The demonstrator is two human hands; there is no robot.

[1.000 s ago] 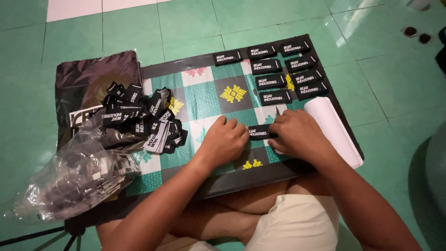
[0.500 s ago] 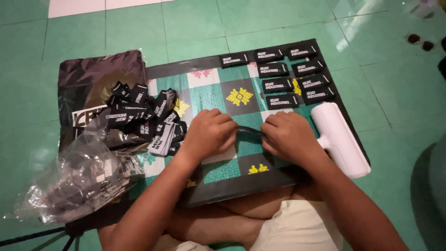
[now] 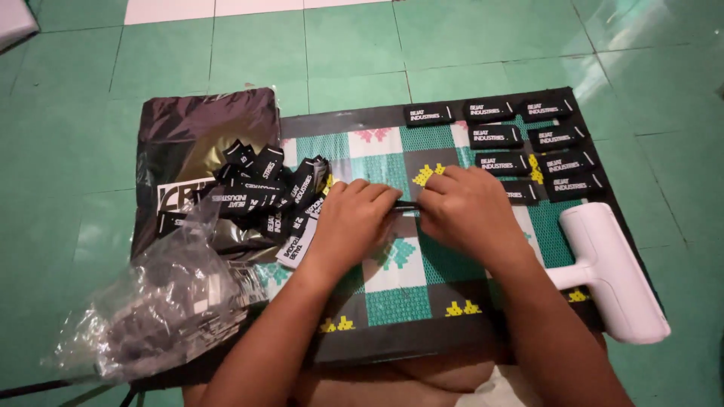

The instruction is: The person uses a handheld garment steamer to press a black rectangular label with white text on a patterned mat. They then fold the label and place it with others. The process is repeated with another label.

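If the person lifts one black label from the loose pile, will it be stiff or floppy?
Probably floppy: labels in the loose pile lie bent and overlapping. Likely very light, being thin and flat like the laid-out labels. The one between the left hand and right hand is mostly hidden.

The light is soft and a bit dim. The green floor tiles (image 3: 483, 45) shine palely near the top right corner. The clear plastic bag (image 3: 162, 305) glints. Both hands cast weak shadows on the patterned board (image 3: 400, 301). The picture looks sharp, only slightly fuzzy at the corners.
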